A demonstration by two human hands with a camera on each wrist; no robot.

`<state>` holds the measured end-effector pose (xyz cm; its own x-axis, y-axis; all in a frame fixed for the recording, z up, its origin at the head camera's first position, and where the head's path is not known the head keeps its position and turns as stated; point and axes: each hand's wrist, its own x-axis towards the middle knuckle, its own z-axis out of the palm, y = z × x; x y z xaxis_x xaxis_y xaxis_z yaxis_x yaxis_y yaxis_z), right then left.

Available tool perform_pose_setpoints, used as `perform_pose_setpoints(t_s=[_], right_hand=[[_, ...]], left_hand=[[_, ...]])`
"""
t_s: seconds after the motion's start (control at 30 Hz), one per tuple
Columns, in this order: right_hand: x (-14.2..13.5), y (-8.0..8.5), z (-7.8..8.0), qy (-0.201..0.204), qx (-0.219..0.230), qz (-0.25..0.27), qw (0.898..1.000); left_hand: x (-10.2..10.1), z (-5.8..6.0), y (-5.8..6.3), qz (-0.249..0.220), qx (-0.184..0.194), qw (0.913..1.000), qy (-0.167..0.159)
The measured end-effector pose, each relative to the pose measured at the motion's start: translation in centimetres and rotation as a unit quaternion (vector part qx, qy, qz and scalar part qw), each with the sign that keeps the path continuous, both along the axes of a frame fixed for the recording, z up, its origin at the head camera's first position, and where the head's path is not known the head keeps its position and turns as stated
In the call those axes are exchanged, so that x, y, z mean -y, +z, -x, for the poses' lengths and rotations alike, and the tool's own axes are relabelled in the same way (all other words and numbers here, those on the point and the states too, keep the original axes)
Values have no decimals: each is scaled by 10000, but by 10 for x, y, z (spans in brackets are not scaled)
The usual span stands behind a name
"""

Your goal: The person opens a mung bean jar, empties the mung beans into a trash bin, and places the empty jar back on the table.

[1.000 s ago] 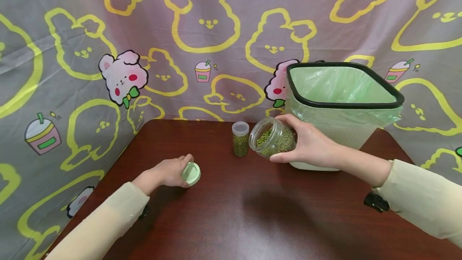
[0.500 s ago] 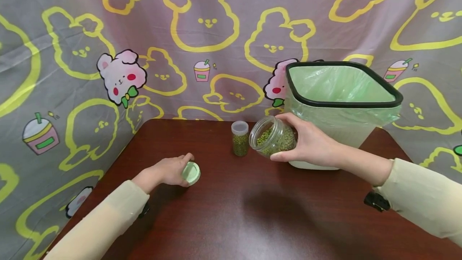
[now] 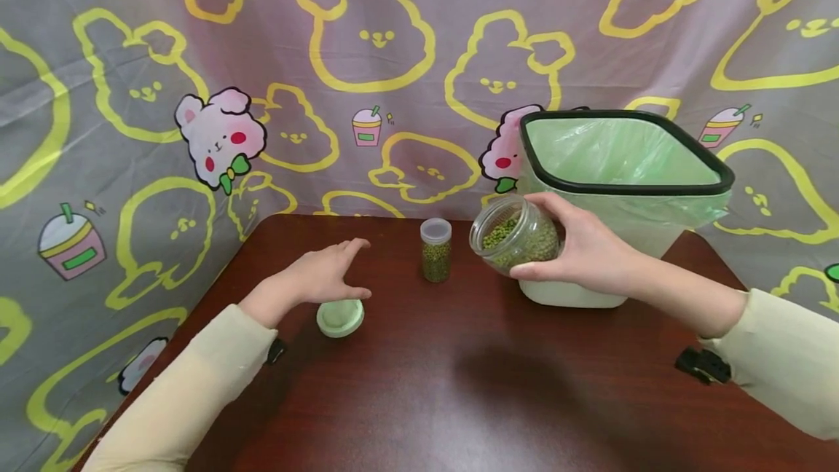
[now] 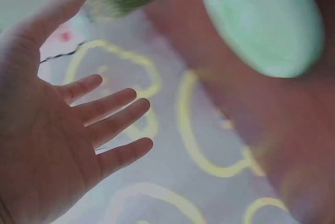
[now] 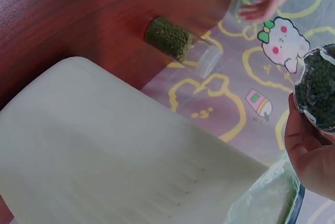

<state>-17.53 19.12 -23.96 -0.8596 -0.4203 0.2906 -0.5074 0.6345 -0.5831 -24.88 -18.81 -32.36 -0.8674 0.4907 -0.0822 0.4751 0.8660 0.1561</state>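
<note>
My right hand grips an uncapped clear jar part filled with green beans. It is held tilted above the table, mouth toward the left, in front of the bin. In the right wrist view the jar shows at the right edge. Over the table's left part my left hand holds nothing; its fingers are spread apart in the left wrist view. Just below that hand a pale green round lid lies on the table. A smaller capped jar of green beans stands upright between the hands.
A pale bin with a black rim and a green liner bag stands at the back right, close behind the right hand. The dark reddish table meets a patterned cloth at its back and left.
My left hand has let go of the pale green lid and risen off it, leaving it on the table. My right hand has moved slightly right with the tilted jar.
</note>
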Motion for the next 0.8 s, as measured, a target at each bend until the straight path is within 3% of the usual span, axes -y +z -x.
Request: perform_pose_setpoints(t_s=[0.27, 0.47, 0.63, 0.8], right_hand=[[-14, 4, -3, -97, -257, 308, 9991], [-20, 13, -5, -284, -270, 523, 9979], [-27, 21, -6, -501, -241, 589, 9967], [-41, 27, -4, -662, -390, 657, 9949]], left_hand=[[-32, -1, 43, -727, -656, 9948, -291], [-60, -3, 65, -855, -1119, 9865, -837], [-83, -1, 79, -817, -1671, 9720, -1438], [-103, 4, 94, -743, -1943, 9639, -1663]])
